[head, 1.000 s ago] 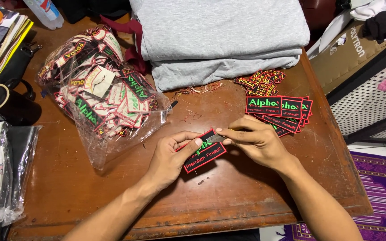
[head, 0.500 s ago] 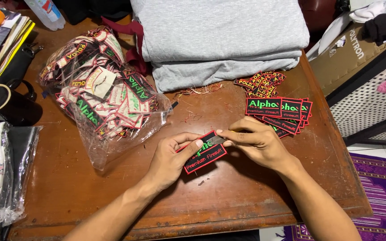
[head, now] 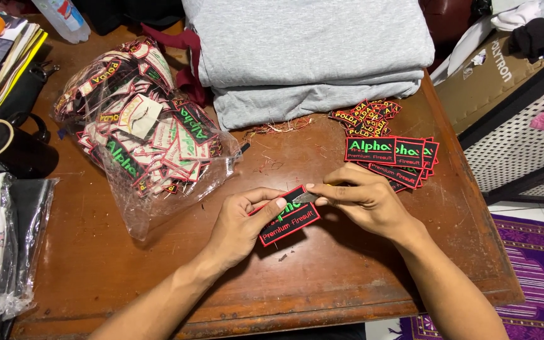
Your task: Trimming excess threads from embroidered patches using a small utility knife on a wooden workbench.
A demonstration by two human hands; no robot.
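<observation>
The left hand (head: 240, 226) is pinching a black rectangular embroidered patch with a red border and green lettering (head: 289, 217), thumb on its face and fingers under its left end, so the patch is being kept flat and steady just above the brown wooden table (head: 158, 283). The patch is sitting near the middle of the table's front half, between the two hands. Its long axis is running from lower left to upper right, tilted up toward the right hand (head: 360, 201), with the lettered face turned upward.

The right hand is gripping a small grey metal blade (head: 305, 198) between thumb and fingertips, its tip touching the patch's upper right edge, seemingly so the border can be worked along that side.

A fanned stack of matching black patches (head: 391, 157) is lying just beyond the right hand, within easy reach. A clear plastic bag stuffed with mixed patches (head: 140, 135) is lying to the left, and folded grey fabric (head: 310, 56) is resting at the far edge.
</observation>
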